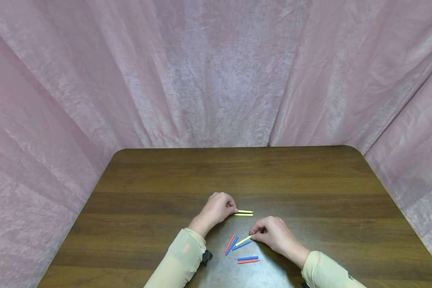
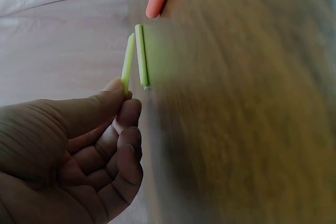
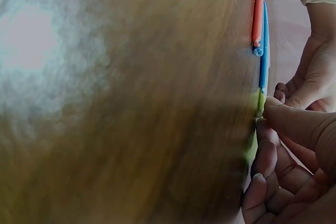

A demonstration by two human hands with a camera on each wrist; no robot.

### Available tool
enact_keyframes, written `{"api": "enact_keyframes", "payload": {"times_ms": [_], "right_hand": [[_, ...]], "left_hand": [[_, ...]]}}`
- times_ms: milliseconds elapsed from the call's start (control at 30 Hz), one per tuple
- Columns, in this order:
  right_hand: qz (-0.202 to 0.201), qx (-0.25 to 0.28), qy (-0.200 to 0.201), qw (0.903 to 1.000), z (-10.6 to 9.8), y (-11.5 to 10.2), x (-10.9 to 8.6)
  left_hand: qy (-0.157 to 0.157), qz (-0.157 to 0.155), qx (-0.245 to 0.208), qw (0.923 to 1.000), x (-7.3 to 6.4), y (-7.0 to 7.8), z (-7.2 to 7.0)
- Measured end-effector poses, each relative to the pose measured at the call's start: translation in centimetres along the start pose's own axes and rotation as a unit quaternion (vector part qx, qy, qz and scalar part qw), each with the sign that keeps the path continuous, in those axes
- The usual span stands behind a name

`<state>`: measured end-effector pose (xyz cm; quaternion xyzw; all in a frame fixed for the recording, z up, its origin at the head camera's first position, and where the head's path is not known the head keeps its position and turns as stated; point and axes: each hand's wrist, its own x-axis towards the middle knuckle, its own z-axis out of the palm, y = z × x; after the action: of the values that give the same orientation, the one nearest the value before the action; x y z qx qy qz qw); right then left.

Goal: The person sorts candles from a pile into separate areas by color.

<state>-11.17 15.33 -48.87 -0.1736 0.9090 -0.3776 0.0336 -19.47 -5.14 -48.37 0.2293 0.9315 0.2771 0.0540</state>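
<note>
On the brown table [image 1: 309, 180]: slim, candle-like sticks in yellow, red and blue, with two hands busy among them.
Left hand [image 1: 217, 206]: thumb and fingertip pinch one end of a yellow stick [image 1: 245, 211]; a second yellow stick [image 1: 243, 215] lies just beside it.
Right hand [image 1: 276, 234]: same delicate pinch, on the end of a third yellow stick [image 1: 243, 241], close alongside a blue stick [image 1: 242, 245].
Weight: surely next to nothing, so fingertips suffice.
Stiffness: straight and rigid-looking; if that's wax, a sideways bend could snap it.
Surface: smooth and round, so likely to roll or slip.
Best hold: mid-length, lightly, thumb against forefinger, clear of the wick-like tip [image 2: 132, 35].
</note>
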Motion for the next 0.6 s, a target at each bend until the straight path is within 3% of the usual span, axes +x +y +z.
{"api": "enact_keyframes", "payload": {"times_ms": [600], "right_hand": [[-0.004, -0.010, 0.001, 0.9999, 0.21, 0.05, 0.04]], "left_hand": [[-0.004, -0.003, 0.007, 1.0000, 0.10, 0.08, 0.24]]}}
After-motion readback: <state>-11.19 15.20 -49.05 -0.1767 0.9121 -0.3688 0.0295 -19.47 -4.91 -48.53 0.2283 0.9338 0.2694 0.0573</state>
